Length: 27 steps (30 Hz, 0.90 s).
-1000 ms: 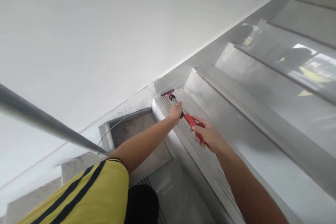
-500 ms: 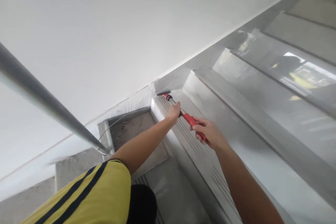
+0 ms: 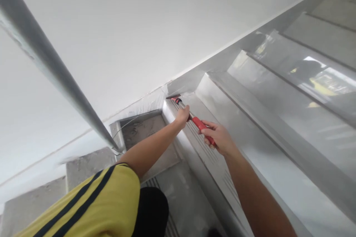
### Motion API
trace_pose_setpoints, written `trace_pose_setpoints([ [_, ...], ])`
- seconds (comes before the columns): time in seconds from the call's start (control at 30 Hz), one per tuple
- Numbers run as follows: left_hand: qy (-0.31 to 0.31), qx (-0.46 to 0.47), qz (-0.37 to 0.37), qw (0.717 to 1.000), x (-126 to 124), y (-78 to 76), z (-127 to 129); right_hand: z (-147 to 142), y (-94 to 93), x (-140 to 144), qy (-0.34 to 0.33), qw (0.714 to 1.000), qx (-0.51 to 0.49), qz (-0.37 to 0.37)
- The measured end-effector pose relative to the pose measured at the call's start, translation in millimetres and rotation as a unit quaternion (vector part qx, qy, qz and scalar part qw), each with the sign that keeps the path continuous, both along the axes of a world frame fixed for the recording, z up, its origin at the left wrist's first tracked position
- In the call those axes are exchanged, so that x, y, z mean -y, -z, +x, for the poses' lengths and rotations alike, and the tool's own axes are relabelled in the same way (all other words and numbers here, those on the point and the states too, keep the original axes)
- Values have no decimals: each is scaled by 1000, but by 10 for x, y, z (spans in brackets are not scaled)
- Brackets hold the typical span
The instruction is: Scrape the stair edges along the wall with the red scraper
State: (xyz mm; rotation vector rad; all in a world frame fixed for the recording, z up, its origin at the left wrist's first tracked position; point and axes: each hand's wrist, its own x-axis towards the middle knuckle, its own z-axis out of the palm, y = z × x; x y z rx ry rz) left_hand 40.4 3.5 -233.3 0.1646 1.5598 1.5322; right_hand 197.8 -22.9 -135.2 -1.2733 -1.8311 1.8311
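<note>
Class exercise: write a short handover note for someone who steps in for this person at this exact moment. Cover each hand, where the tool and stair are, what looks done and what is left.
Left hand: closed on the metal shaft of the scraper, near the head.
Right hand: closed on its red grip.
Scraper head: at the inner corner of the glossy step, where it meets the white wall.
Handrail: crosses on the left.
Done: cannot tell how much of this step is scraped.
Left: probably the dusty lower step, with debris on it.
</note>
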Motion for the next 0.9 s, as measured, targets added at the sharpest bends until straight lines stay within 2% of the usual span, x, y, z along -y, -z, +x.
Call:
trace_pose_setpoints([
  [0.4,-3,12,-5,1000,102,-59,-30,-30,-23,127,26,1000,-12,-11],
  [0.7,8,13,-7,1000,106,-9,-42,-35,82,174,40,998,-31,-22],
  [0.9,17,16,16,1000,179,-111,-40,15,-4,226,39,999,-30,-9],
])
